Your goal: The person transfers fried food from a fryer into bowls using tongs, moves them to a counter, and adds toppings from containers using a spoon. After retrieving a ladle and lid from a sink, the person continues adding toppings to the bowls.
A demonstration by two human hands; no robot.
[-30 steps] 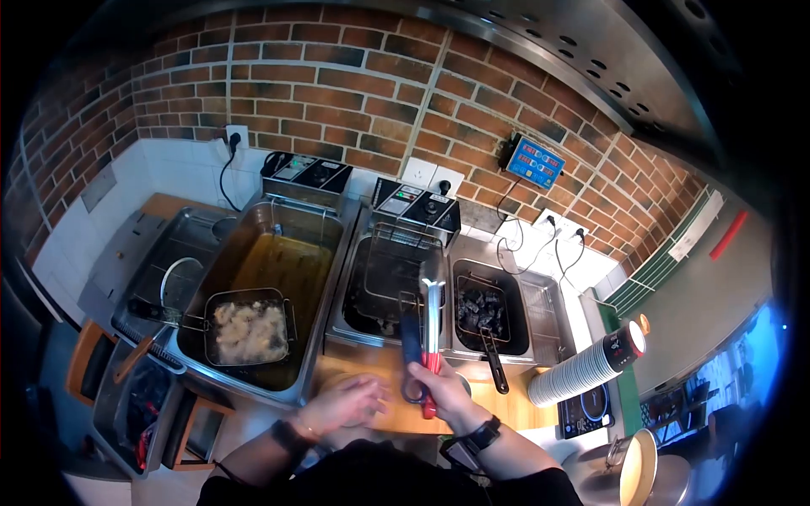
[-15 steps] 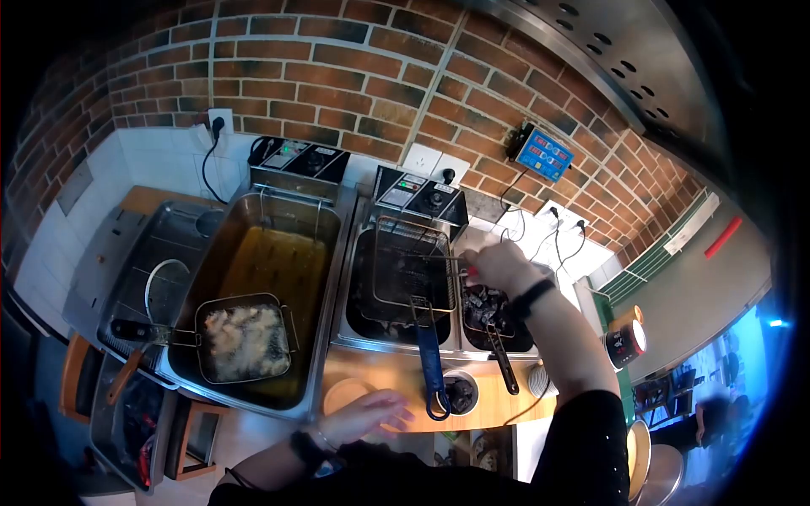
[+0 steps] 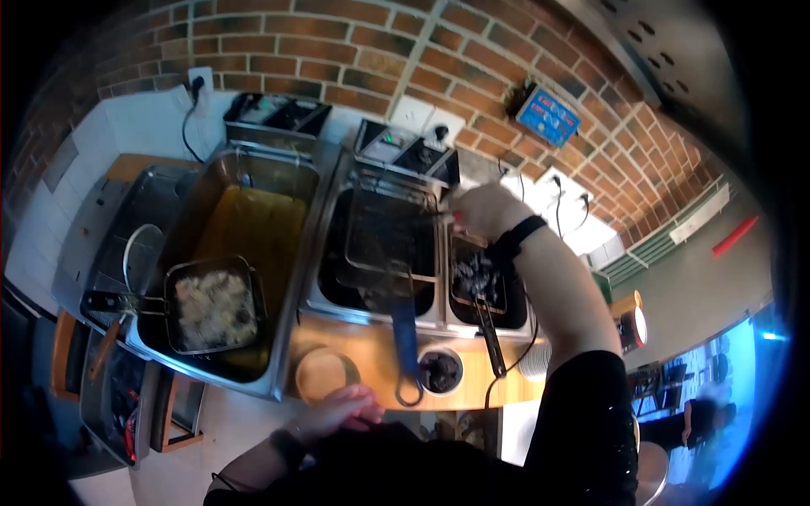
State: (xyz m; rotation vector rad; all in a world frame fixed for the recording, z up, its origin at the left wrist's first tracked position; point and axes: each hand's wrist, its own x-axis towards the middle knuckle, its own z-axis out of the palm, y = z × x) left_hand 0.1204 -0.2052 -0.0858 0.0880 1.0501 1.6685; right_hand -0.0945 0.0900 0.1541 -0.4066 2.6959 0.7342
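Reaching past the empty fry basket point(image 3: 390, 240), the right hand point(image 3: 483, 211) is curled on something red, item unclear, at 12 o'clock of the charcoal basket point(image 3: 478, 282). Left hand point(image 3: 337, 411) lies loosely spread near the table point(image 3: 371, 354). Risk judged: forearm over hot fryers, burn possible.

Nothing here can really be read. The blue timer box point(image 3: 548, 116) on the brick wall point(image 3: 354, 42) shows rows of reddish digits, but they are too blurred to make out. The dark cup point(image 3: 629, 325) at the counter's right end carries a pale round mark, also illegible. The fryer control panels point(image 3: 405, 150) show only small lights.
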